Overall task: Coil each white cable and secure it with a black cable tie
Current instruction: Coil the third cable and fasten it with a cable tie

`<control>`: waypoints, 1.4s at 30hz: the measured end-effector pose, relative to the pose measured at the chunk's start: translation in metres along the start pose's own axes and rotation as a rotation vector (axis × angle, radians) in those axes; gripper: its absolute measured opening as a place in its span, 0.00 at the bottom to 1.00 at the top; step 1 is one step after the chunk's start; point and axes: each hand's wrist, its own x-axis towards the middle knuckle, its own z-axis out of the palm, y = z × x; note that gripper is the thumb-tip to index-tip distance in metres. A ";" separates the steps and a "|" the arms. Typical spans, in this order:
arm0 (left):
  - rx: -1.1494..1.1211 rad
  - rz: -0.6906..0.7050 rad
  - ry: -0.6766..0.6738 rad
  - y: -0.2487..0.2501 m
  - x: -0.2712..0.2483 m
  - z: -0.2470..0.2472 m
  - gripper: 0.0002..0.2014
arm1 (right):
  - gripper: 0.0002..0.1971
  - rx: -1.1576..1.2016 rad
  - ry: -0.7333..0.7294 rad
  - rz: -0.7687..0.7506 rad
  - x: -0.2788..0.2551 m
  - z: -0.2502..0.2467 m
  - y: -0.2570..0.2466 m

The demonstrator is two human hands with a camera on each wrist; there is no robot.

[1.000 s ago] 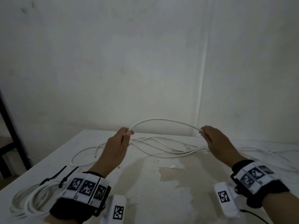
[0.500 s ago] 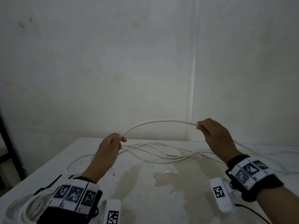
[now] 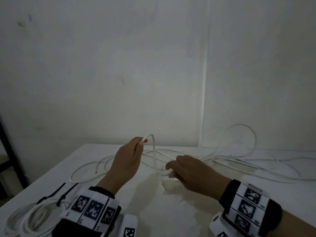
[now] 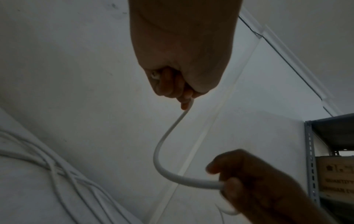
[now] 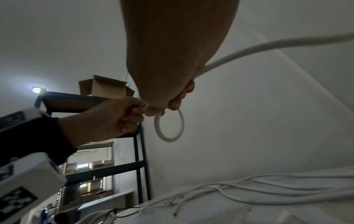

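Note:
My left hand (image 3: 130, 156) pinches the end of a white cable (image 3: 153, 151) above the table, and the cable bends into a small loop (image 5: 169, 125). My right hand (image 3: 186, 170) grips the same cable lower down, close to the left hand, fingers curled round it (image 4: 229, 186). The cable's free length arcs up at the far right (image 3: 246, 132). More loose white cables (image 3: 239, 163) lie tangled across the table's middle. A coiled white cable (image 3: 32, 219) lies at the near left with two black cable ties (image 3: 56, 194) on it.
The white table (image 3: 153, 211) stands in a room corner against two plain walls. A dark metal shelving unit (image 5: 114, 168) with cardboard boxes stands off the table's left side. Another grey rack (image 4: 314, 159) shows in the left wrist view.
My right hand has swung left and down towards the left hand, bending the cable span into a small loop. The trailing cable has lifted into an arc at the right.

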 end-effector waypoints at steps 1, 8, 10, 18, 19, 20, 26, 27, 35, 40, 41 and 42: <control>0.015 -0.009 -0.009 -0.001 -0.002 0.001 0.10 | 0.14 0.031 0.009 -0.015 0.002 -0.005 -0.003; -0.096 -0.010 -0.113 0.015 -0.006 0.014 0.15 | 0.11 0.316 0.116 0.153 0.018 -0.027 -0.009; -0.161 -0.020 -0.167 0.023 -0.008 0.017 0.15 | 0.11 0.417 0.136 0.279 0.021 -0.031 -0.010; -0.274 -0.013 -0.234 0.031 -0.010 0.015 0.16 | 0.17 0.487 0.015 0.520 0.024 -0.040 -0.004; -0.272 -0.007 -0.232 0.032 -0.010 0.015 0.15 | 0.15 0.513 -0.015 0.523 0.023 -0.042 -0.003; -0.271 0.007 -0.238 0.032 -0.010 0.014 0.14 | 0.14 0.544 -0.035 0.528 0.023 -0.043 -0.002; -0.182 0.085 -0.351 0.034 -0.010 0.012 0.12 | 0.08 0.738 -0.069 0.690 0.024 -0.054 -0.005; -0.156 0.088 -0.359 0.034 -0.010 0.012 0.13 | 0.06 0.777 -0.058 0.715 0.024 -0.056 -0.004; -0.188 0.029 -0.258 0.031 -0.007 0.013 0.10 | 0.14 0.796 -0.034 0.725 0.019 -0.064 -0.002; -0.172 0.047 -0.184 0.029 -0.009 0.020 0.11 | 0.10 0.840 0.042 0.788 0.024 -0.061 -0.005; -0.170 0.043 -0.175 0.030 -0.010 0.020 0.09 | 0.09 0.854 0.048 0.795 0.025 -0.062 -0.006; -0.172 0.036 -0.171 0.031 -0.010 0.021 0.08 | 0.09 0.865 0.052 0.799 0.025 -0.062 -0.006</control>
